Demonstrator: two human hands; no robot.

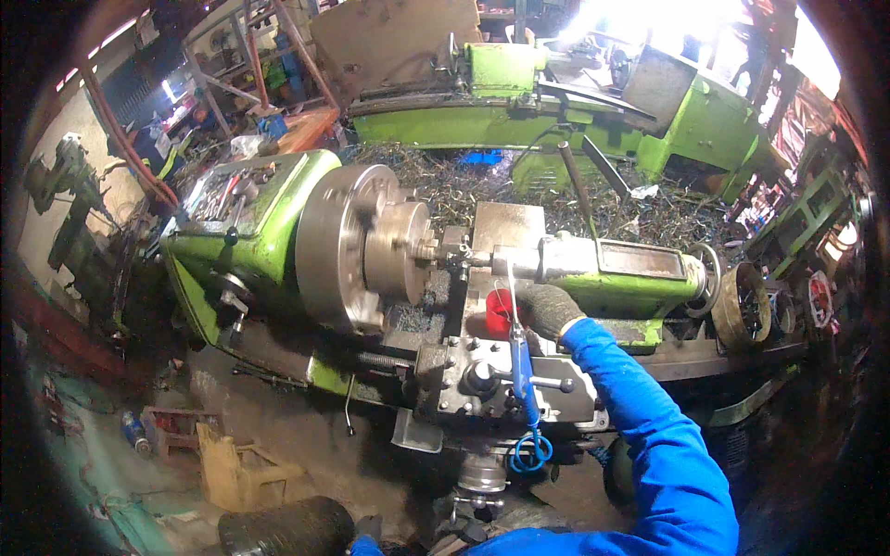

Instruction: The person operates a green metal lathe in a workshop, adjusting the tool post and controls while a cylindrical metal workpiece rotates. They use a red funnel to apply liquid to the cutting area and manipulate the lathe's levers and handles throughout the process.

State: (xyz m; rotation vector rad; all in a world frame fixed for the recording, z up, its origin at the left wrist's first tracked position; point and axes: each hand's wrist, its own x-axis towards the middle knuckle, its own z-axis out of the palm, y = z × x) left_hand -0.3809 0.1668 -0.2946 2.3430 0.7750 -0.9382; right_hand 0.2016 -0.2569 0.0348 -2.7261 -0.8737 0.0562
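My right hand (553, 310), in a grey knit glove, reaches over the lathe carriage (445, 394) and closes on the right side of a red cup (500, 315); its fingertips are partly hidden. Just in front of the cup, a blue-handled tool (524, 371) with a thin metal stem leans over the tool post (480, 375), a blue loop hanging from its lower end. To the left, the lathe chuck (348, 246) and the round workpiece (399, 250) look blurred, as if spinning. Only a bit of my left hand (369, 527) shows at the lower edge, its fingers unclear.
Right of the chuck, the green tailstock (612, 278) carries a handwheel (706, 280). Small tools lie on the headstock (246, 199). Metal shavings (445, 181) cover the floor behind, before a second green lathe (505, 74). A dark cylinder (283, 528) lies near my left hand.
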